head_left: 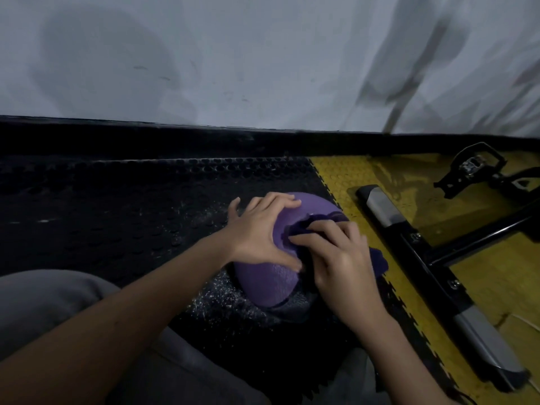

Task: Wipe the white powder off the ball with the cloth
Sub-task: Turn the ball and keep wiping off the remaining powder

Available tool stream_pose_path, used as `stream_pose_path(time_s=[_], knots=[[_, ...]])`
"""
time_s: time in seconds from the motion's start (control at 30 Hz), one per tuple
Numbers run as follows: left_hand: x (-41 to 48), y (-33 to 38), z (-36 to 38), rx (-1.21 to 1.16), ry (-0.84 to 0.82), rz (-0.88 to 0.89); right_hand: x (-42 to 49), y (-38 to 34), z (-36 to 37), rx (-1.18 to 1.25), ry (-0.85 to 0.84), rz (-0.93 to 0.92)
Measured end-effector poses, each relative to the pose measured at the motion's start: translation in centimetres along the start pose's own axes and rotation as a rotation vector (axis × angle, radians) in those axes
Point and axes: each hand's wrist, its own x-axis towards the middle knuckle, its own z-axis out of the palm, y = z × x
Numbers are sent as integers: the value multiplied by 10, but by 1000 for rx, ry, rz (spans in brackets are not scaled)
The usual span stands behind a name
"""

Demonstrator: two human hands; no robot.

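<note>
A purple ball [270, 283] sits on the black studded floor mat [117, 206]. My left hand [260, 229] lies spread over its top left side, fingers and thumb curved round the surface. My right hand [339, 252] presses a dark purple cloth [378, 260] against the ball's right side, fingers curled on the cloth. The cloth bunches under the fingers and trails out to the right of the hand. White powder [222, 296] is scattered on the mat in front of and left of the ball. Much of the ball is hidden under both hands.
A yellow studded mat [336, 173] adjoins the black one on the right. On it stands the black and grey base bar [385, 209] of an exercise machine, with a pedal [473, 165] behind. A white wall [233, 59] rises at the back. My grey-clad knee [43, 302] is at lower left.
</note>
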Motion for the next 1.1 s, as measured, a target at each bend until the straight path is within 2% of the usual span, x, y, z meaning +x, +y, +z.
stream_pose_path(time_s=[0.07,0.2,0.23,0.3,0.37,0.47,0.53,0.63,0.7,0.8,0.93,0.97,1.0,1.1], knots=[[-2,-2,-2,-4,-6,1,3,13,-1,14,-3,8],[0,1,-1,-10,-23,3,9,64,4,173,60,393],[1,2,0,-8,-20,2,8,66,3,184,60,440],[2,3,2,0,-7,0,5,51,4,95,80,404],[2,2,3,8,9,2,-2,25,4,42,105,267],[0,-4,0,17,17,7,-13,5,2,-1,44,48],[-2,-7,-2,3,14,3,-7,23,1,49,55,127],[-2,-5,-5,-11,-2,-1,-1,62,4,283,100,479],[-1,-3,-4,-9,-4,-3,-3,67,8,276,108,588],[-1,-2,-3,-11,-6,2,-5,37,10,102,183,515],[-3,-7,-6,-3,7,-17,-11,-8,15,-40,141,145],[-4,-9,-8,4,1,-31,-12,-5,14,-30,135,106],[-4,-11,-10,8,-12,-46,-12,5,13,1,158,131],[-5,-17,-17,-8,-45,-85,-12,45,14,215,242,411]])
